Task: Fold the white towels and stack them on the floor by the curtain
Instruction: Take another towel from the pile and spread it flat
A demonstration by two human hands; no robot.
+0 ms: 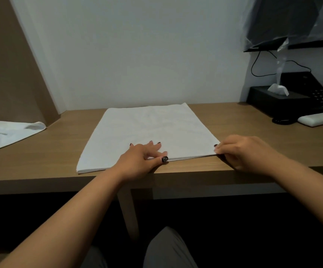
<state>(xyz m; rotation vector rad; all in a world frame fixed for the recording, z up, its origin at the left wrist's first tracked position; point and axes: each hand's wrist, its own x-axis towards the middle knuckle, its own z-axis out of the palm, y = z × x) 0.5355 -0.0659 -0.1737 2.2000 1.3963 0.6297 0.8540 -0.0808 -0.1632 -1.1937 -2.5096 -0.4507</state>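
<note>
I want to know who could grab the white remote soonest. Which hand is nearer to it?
Right. The right hand pinches the towel's near right corner, on the white remote's side; the left hand rests mid-edge, farther away.

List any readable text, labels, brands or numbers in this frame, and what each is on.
None readable.
Black phone keypad: key markings too small and blurred to read.
White remote: no legible marking.
Black tissue box: no visible label.
White towel on the desk: plain, no tag showing.
</note>
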